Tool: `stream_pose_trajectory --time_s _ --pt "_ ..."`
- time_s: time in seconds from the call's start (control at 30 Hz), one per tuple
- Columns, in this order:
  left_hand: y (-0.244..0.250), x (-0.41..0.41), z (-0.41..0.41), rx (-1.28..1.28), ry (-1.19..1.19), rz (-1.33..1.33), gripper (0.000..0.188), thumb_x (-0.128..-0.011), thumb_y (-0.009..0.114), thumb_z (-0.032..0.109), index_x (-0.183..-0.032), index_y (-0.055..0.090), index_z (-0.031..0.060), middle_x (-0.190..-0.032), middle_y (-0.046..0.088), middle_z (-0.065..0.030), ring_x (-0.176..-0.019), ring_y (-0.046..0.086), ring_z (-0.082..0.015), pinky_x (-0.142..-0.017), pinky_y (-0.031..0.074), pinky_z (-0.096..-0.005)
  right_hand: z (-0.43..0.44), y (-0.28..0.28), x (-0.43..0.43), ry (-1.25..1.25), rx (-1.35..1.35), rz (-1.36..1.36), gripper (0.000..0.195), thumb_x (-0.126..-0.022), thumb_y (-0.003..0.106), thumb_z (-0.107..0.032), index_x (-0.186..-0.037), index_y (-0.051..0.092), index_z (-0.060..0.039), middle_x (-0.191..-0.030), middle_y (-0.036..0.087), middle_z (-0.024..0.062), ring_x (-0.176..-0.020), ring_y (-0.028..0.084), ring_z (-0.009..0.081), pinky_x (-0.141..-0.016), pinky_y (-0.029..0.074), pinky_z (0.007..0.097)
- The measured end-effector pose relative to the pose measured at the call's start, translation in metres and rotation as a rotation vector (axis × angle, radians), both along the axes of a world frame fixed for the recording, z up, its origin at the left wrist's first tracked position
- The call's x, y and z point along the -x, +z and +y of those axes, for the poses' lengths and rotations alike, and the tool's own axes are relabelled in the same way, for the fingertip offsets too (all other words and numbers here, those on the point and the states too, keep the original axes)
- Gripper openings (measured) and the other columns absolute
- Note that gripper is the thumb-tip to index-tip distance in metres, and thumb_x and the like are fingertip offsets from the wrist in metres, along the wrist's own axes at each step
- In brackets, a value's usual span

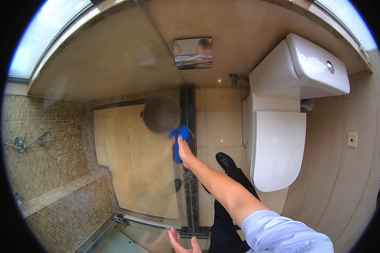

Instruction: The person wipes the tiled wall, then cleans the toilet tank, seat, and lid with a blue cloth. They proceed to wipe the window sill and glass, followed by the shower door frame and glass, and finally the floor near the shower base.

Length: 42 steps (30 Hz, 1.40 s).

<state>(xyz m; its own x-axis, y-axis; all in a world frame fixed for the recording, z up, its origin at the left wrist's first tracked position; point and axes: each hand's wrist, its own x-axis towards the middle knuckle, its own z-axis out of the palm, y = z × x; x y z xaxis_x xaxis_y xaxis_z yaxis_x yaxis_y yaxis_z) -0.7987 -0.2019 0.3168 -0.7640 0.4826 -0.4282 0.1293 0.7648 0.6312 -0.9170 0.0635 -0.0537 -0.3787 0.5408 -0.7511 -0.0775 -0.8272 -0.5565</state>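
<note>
My right hand (184,151) presses a blue cloth (178,155) flat against a clear glass shower panel (152,177), above the dark stone threshold (191,189). The cloth and hand are mirrored faintly in the glass. At the bottom edge of the view my left hand (184,243) is partly cut off, its fingers apart and holding nothing, with a reflection beside it. Behind the glass, near the threshold, a round bucket (162,115) stands on the shower floor.
A white toilet (278,151) is on the right, with a shut-off valve (233,79) on the wall beside it. A metal paper holder (192,53) hangs on the wall ahead. A shower mixer (19,143) is at far left. My black shoe (225,161) is on the tiles.
</note>
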Motion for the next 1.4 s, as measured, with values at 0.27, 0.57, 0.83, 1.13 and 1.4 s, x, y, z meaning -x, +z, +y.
stream_pose_trajectory --time_s 0.27,0.57,0.83,1.13,1.4 --pt "0.065 -0.011 -0.009 -0.108 0.079 0.067 0.087 -0.093 0.072 0.0 -0.165 0.024 -0.0066 -0.163 0.042 -0.0296 -0.151 0.044 -0.0401 -0.124 0.038 -0.0497 -0.207 0.205 -0.072 0.2 -0.101 0.147 0.079 -0.115 0.041 -0.05 -0.169 0.017 0.0023 -0.178 0.009 0.0208 -0.165 0.007 0.0337 -0.133 0.008 0.0418" --pt "0.106 -0.001 -0.02 -0.376 -0.059 0.212 0.088 -0.089 0.063 -0.004 -0.165 0.02 -0.0083 -0.159 0.044 -0.0298 -0.149 0.046 -0.0412 -0.124 0.037 -0.0508 0.004 0.303 -0.005 -0.006 -0.848 0.283 0.065 -0.115 0.044 -0.035 -0.167 0.025 0.0008 -0.17 0.031 0.0199 -0.16 0.027 0.0339 -0.131 0.017 0.0406" --pt "0.119 -0.014 -0.056 -0.336 -0.042 0.231 0.088 -0.089 0.065 -0.003 -0.165 0.022 -0.0071 -0.157 0.047 -0.0301 -0.145 0.05 -0.0411 -0.122 0.039 -0.0507 -0.125 0.21 -0.04 0.129 -0.056 0.15 0.074 -0.117 0.037 -0.049 -0.171 0.018 -0.0032 -0.177 0.021 0.0131 -0.162 0.021 0.0266 -0.131 0.019 0.0386" --pt "0.12 -0.013 -0.072 -0.448 -0.103 0.248 0.088 -0.089 0.066 -0.003 -0.165 0.021 -0.0074 -0.157 0.046 -0.03 -0.145 0.049 -0.0412 -0.122 0.039 -0.051 -0.172 0.45 -0.084 0.171 -0.93 0.263 0.071 -0.114 0.045 -0.033 -0.168 0.017 0.0042 -0.178 0.001 0.026 -0.165 0.0 0.0428 -0.132 0.003 0.0479" --pt "0.127 -0.015 -0.091 -0.436 -0.129 0.264 0.087 -0.089 0.066 -0.005 -0.165 0.022 -0.0072 -0.16 0.046 -0.0281 -0.148 0.048 -0.0399 -0.122 0.04 -0.0505 -0.019 0.323 -0.006 -0.096 -0.721 0.113 0.065 -0.117 0.034 -0.049 -0.158 0.044 0.0007 -0.162 0.044 0.0145 -0.152 0.039 0.027 -0.127 0.027 0.0392"
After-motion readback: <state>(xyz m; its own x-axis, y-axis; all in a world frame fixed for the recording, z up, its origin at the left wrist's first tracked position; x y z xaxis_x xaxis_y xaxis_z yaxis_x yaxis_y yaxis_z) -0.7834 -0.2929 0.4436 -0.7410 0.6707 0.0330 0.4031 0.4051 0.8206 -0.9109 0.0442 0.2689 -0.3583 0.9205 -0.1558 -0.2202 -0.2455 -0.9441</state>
